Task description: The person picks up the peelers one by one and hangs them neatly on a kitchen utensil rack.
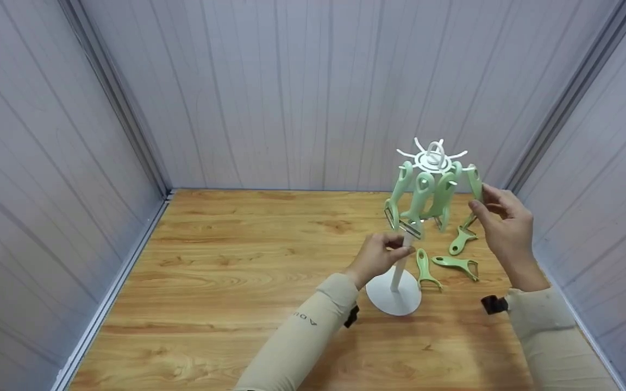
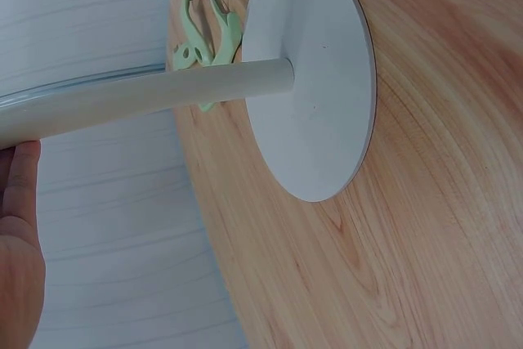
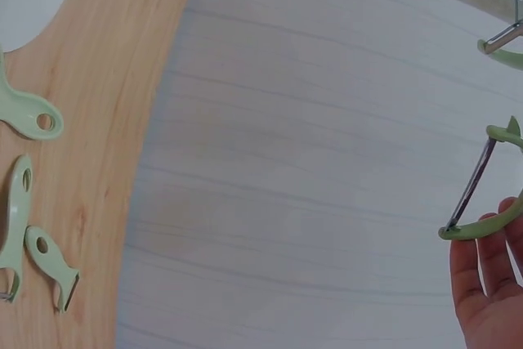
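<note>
A white rotating rack (image 1: 433,161) with upturned hooks stands on a pole (image 1: 398,276) and round base (image 1: 386,301). Several light green Y-shaped peelers (image 1: 420,198) hang from its hooks by their handle holes. My left hand (image 1: 378,254) grips the pole just below the hanging blades. At the rack's right side, my right hand (image 1: 508,225) pinches another green peeler (image 1: 475,185) between thumb and fingers, its handle's top at a hook tip. In the right wrist view this peeler's blade (image 3: 470,185) points away from the fingers (image 3: 467,279).
Three more green peelers lie on the wooden table (image 1: 237,260): one beside the base (image 1: 423,266), one to its right (image 1: 454,263) and one farther back (image 1: 458,243). Pale panelled walls (image 1: 291,98) enclose the table at the back and sides.
</note>
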The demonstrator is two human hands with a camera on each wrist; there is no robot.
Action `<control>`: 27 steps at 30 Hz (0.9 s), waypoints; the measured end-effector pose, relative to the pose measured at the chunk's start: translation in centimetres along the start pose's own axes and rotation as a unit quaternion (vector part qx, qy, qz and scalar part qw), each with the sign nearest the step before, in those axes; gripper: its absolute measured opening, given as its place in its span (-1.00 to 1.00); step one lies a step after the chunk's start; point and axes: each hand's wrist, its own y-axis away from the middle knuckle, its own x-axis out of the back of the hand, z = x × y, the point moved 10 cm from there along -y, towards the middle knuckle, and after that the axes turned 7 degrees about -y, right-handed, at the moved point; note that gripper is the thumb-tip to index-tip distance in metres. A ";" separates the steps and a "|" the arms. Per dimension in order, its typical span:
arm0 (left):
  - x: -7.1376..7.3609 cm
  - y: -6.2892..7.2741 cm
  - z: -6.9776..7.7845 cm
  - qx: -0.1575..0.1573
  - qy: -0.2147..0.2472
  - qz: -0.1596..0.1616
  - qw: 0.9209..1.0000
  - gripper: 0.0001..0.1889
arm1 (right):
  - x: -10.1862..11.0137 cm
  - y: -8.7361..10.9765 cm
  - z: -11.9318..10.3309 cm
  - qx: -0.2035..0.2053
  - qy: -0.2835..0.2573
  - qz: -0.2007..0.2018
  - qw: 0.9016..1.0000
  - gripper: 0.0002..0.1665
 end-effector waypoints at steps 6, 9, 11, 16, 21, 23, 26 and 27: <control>0.1 -0.1 -0.1 0.003 0.000 -0.001 1.000 -0.82 | 0.0 -0.6 -0.6 0.002 -0.001 0.007 1.000 -0.59; 0.2 0.0 0.0 -0.001 0.002 0.000 1.000 -0.84 | 0.0 -1.0 -1.1 0.009 -0.002 0.009 1.000 -0.58; 0.2 0.0 0.0 -0.002 0.005 0.000 1.000 -0.85 | -0.1 -1.2 -1.5 0.015 -0.003 0.009 1.000 -0.58; 0.0 0.1 0.0 0.000 0.011 -0.003 1.000 -0.88 | -0.5 -1.8 -2.4 0.031 -0.018 0.008 0.999 -0.57; -0.1 0.2 -0.2 0.013 0.014 -0.007 1.000 -0.85 | -1.0 -2.2 -3.2 0.051 -0.033 0.000 0.998 -0.59; -0.1 0.1 -0.3 0.016 0.013 -0.007 1.000 -0.84 | -1.3 -2.3 -3.4 0.059 -0.036 -0.004 0.998 -0.60; -0.1 0.1 -0.3 0.017 0.008 -0.007 1.000 -0.83 | -1.6 -2.3 -3.5 0.065 -0.042 -0.009 0.997 -0.61; -0.1 0.1 -0.3 0.016 0.005 -0.006 1.000 -0.83 | -1.6 -2.3 -3.5 0.067 -0.042 -0.011 0.997 -0.61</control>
